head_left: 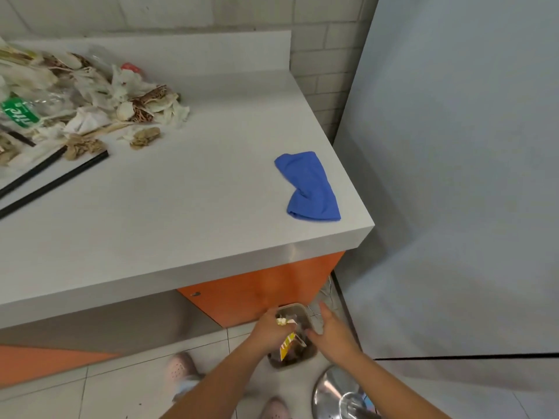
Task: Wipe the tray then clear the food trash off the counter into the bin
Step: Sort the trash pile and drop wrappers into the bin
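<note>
Both hands are down low at a small bin [298, 307] that stands on the floor tiles against the orange cabinet [257, 291]. The left hand [269, 329] is curled round a wad of pale crumpled paper [282, 321], held right over the bin's mouth. Just under its knuckles a yellow wrapper [286, 346] hangs down into the bin; I can't make out whether the fingers have hold of it or it is lying loose inside. The inside of the bin is dark, with some brownish rubbish beneath the wrapper.

The right hand [331, 332] is just beside the left, across the bin's opening. Its fingers are spread and fairly straight and lie at the bin's right rim, gripping nothing that I can see.

Up above the hands and away from them is the grey counter [181, 207]. A blue cloth [310, 187] lies bunched near the counter's corner, above the right hand. The food trash [99, 98] is well off to the upper left of the left hand: a heap of crumpled napkins and scraps, with a clear Sprite bottle [21, 111] in it and two long black sticks [60, 179] poking out of its near side.

Below the right forearm, on the floor, sits a shiny round metal base [329, 388]. A pale pink clog [181, 368] shows under the left forearm.
</note>
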The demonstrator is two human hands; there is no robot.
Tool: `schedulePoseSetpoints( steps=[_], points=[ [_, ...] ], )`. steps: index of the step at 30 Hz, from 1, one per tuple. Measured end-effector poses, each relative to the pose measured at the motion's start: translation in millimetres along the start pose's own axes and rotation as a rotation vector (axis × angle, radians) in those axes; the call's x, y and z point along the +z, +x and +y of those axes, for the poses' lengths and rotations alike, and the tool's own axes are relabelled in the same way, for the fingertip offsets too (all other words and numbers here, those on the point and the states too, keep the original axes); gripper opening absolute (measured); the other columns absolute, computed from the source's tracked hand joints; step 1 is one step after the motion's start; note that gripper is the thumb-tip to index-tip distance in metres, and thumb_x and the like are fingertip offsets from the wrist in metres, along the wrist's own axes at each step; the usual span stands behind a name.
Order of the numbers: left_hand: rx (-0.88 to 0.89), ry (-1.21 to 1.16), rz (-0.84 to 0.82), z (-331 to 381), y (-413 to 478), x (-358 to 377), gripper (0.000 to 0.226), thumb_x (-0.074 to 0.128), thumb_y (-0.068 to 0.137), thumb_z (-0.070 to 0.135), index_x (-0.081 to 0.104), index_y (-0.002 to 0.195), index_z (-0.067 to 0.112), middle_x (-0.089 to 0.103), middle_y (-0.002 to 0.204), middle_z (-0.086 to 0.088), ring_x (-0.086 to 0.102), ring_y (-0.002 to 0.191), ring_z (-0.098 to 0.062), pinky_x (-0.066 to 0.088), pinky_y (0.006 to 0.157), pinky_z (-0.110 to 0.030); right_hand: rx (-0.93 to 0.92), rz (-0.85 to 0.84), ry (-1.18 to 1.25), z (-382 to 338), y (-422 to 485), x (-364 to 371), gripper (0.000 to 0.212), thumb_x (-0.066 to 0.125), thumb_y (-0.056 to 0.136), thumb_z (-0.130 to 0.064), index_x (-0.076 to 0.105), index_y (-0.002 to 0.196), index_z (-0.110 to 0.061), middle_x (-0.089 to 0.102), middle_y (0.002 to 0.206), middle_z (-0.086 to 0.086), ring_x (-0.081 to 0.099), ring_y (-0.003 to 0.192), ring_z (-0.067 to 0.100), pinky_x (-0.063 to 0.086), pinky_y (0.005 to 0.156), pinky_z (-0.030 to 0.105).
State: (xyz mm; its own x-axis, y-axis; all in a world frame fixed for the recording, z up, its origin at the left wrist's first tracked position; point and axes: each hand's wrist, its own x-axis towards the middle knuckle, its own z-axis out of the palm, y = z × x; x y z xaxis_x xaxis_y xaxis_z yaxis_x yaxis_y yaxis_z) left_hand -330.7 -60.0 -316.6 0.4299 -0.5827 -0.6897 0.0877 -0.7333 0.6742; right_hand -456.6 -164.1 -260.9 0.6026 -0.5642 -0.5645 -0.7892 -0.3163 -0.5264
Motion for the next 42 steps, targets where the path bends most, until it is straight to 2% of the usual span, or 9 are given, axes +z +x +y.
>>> schedulePoseSetpoints(
  steps=[2, 5, 8, 11, 16, 27, 33, 36, 42],
  points=[
    [0.030, -0.003, 0.016, 22.9, -27.3, -11.4, 0.053, 0.067, 0.073, 0.044, 0.060, 0.119, 0.019, 0.064, 0.115, 0.005, 0.060, 0.110, -0.018, 0.047, 0.097, -0.033, -0.037, 0.019, 0.036, -4.7, 1.7, -3.6, 0.070, 0.061, 0.087, -0.033, 0.024, 0.146, -0.030, 0.050, 0.136, 0.002, 0.059, 0.105, 0.015, 0.049, 0.086, 0.023],
    [0.075, -0.072, 0.040, 45.0, -56.6, -31.1, 0.028, 0.062, 0.088, 0.021, 0.057, 0.115, 0.018, 0.059, 0.110, 0.006, 0.058, 0.107, -0.013, 0.045, 0.091, -0.022, -0.104, 0.042, 0.019, -21.1, -3.4, -16.6, 0.054, 0.061, 0.088, -0.031, 0.041, 0.139, -0.026, 0.052, 0.130, -0.004, 0.055, 0.083, 0.001, 0.039, 0.065, 0.004],
    [0.257, -0.132, 0.108, 65.0, -86.5, -63.2, 0.017, 0.061, 0.088, 0.014, 0.064, 0.101, 0.025, 0.067, 0.102, 0.004, 0.062, 0.097, -0.010, 0.047, 0.084, -0.016, -0.242, 0.084, 0.129, -51.1, -11.0, -35.3, 0.019, 0.062, 0.088, -0.019, 0.063, 0.103, -0.032, 0.066, 0.101, -0.011, 0.057, 0.073, -0.002, 0.042, 0.062, 0.005],
    [0.384, -0.213, 0.227, 87.9, -121.5, -103.8, 0.019, 0.061, 0.088, 0.010, 0.066, 0.094, 0.027, 0.071, 0.094, 0.000, 0.066, 0.090, -0.012, 0.049, 0.081, -0.016, -0.390, 0.164, 0.215, -93.6, -17.6, -54.6, 0.022, 0.066, 0.084, -0.019, 0.066, 0.080, -0.040, 0.068, 0.078, -0.017, 0.060, 0.072, 0.000, 0.045, 0.066, 0.012],
    [0.512, -0.379, 0.463, 116.4, -163.6, -188.5, 0.015, 0.058, 0.090, 0.007, 0.069, 0.095, 0.015, 0.072, 0.083, -0.003, 0.068, 0.077, -0.015, 0.054, 0.068, -0.021, -0.588, 0.183, 0.378, -193.6, -21.2, -80.6, 0.009, 0.066, 0.086, -0.021, 0.071, 0.080, -0.025, 0.065, 0.071, 0.006, 0.058, 0.059, 0.021, 0.051, 0.060, 0.034],
    [0.552, -0.501, 0.808, 98.3, -184.0, -437.1, 0.015, 0.054, 0.093, 0.011, 0.067, 0.092, 0.018, 0.070, 0.084, -0.004, 0.065, 0.075, -0.017, 0.051, 0.070, -0.028, -0.744, 0.225, 0.346, -441.2, 43.0, -59.0, 0.010, 0.064, 0.088, -0.023, 0.070, 0.083, -0.018, 0.066, 0.069, 0.000, 0.056, 0.048, 0.006, 0.049, 0.054, 0.020],
    [0.457, -0.283, 0.919, 66.4, -153.5, -563.8, 0.015, 0.059, 0.088, 0.011, 0.066, 0.083, 0.024, 0.065, 0.078, -0.003, 0.060, 0.067, -0.019, 0.046, 0.058, -0.026, -0.717, 0.247, 0.229, -543.2, 89.3, -12.3, 0.009, 0.064, 0.086, -0.029, 0.066, 0.077, -0.028, 0.070, 0.076, 0.006, 0.060, 0.054, 0.014, 0.053, 0.065, 0.032],
    [0.310, -0.013, 0.898, 52.9, -126.8, -601.9, 0.015, 0.060, 0.088, 0.014, 0.065, 0.101, 0.016, 0.060, 0.084, 0.000, 0.055, 0.059, -0.014, 0.043, 0.049, -0.018, -0.703, 0.276, 0.139, -572.4, 109.2, 8.7, 0.007, 0.063, 0.085, -0.029, 0.068, 0.082, -0.025, 0.069, 0.078, 0.003, 0.063, 0.063, 0.018, 0.053, 0.066, 0.032],
    [0.085, 0.476, 0.822, 39.5, -72.8, -634.0, 0.079, 0.071, 0.072, 0.054, 0.040, 0.135, 0.018, 0.054, 0.123, -0.010, 0.050, 0.113, -0.027, 0.045, 0.089, -0.037, -0.583, 0.489, -0.082, -583.9, 167.3, 13.8, 0.020, 0.063, 0.086, -0.022, 0.065, 0.106, -0.023, 0.056, 0.114, 0.000, 0.056, 0.092, 0.017, 0.045, 0.072, 0.027]
  ],
)
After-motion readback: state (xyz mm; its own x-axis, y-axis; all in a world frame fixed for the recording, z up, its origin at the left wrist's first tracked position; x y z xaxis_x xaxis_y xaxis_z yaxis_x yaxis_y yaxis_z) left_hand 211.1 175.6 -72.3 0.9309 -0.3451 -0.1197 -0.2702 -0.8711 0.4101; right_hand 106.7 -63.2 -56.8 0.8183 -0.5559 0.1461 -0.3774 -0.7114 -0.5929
